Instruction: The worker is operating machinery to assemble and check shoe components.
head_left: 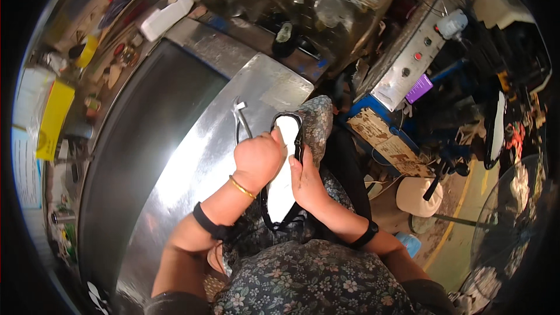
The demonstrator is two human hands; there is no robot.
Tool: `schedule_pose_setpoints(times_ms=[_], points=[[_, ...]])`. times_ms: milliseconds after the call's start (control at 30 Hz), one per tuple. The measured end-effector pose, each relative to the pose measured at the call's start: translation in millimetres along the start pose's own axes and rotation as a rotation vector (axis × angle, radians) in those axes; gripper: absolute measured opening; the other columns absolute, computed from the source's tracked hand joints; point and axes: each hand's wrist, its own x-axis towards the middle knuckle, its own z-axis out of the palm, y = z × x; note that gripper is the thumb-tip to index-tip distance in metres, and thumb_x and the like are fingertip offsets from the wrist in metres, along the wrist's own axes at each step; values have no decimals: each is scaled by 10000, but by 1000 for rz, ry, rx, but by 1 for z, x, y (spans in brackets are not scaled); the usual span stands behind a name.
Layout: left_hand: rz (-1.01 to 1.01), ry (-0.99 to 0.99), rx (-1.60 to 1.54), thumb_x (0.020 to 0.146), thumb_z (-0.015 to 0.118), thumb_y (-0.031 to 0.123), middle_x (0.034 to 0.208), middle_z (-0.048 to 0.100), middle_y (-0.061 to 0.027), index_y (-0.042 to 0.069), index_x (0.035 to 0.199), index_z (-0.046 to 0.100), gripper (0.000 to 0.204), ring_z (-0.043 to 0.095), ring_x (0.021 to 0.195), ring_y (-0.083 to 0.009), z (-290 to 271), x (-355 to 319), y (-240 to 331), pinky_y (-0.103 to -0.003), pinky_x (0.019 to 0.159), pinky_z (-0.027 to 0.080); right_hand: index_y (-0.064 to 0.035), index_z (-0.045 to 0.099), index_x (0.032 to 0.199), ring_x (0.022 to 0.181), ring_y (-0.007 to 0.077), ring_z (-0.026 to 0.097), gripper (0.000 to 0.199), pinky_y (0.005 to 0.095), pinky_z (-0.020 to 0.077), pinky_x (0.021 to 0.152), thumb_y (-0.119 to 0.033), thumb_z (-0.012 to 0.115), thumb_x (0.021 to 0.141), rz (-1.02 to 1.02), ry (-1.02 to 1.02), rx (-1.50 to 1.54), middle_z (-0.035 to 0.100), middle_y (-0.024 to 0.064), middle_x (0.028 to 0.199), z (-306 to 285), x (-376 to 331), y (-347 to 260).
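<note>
A shoe (282, 192) with a long white bottom and a black edge lies lengthwise in front of me, over my flower-patterned apron. My right hand (307, 182) grips its right side, the thumb on the white face. Against its upper left part my left hand (259, 160) is closed in a fist; what the fingers pinch is hidden. A metal tool like pincers (240, 118), with two spread arms, shows just beyond the left fist over the shiny metal tabletop (192, 166). I cannot tell whether it lies loose or reaches into that hand.
Left of the metal top runs a dark conveyor belt (137, 140). A black shoe (284, 39) stands beyond the table. At right are a control panel (415, 52) with buttons, another white-soled shoe (497, 131), a stool-like cream object (418, 196) and a fan (507, 227).
</note>
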Motion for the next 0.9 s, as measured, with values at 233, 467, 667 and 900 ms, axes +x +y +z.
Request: schedule_pose_setpoints(times_ms=[233,467,667,900], points=[[-160,-242,-476,977,462,249,924,622,-334,-166,1374,306,595,624,929,-449,-4,-67,5,-495,808,513,87,286,1421,1159,440,548,504,413,440,961,-179,432,1018,-175,75,124,512,336,1266,7,-15,1],[-1076,-383,-1470,1015,301,577,1299,590,-143,-18,1292,568,709,542,1183,-202,9,-41,-7,-320,1027,380,50,431,1354,1213,426,531,545,420,406,1017,-388,360,1037,139,-127,115,562,324,1230,-24,8,24],[-406,-381,-1236,1015,382,360,1047,660,-220,-8,1234,527,453,643,938,-326,36,36,-18,-429,842,497,-25,636,1147,748,263,635,540,403,489,693,-484,389,1008,58,-63,252,671,176,906,-30,122,15],[50,-326,-395,916,511,143,978,624,-315,-101,1224,447,398,622,905,-466,1,15,-6,-500,782,513,-34,653,1030,928,293,655,348,406,502,822,-298,428,1001,-327,-60,112,688,188,944,1,113,11]])
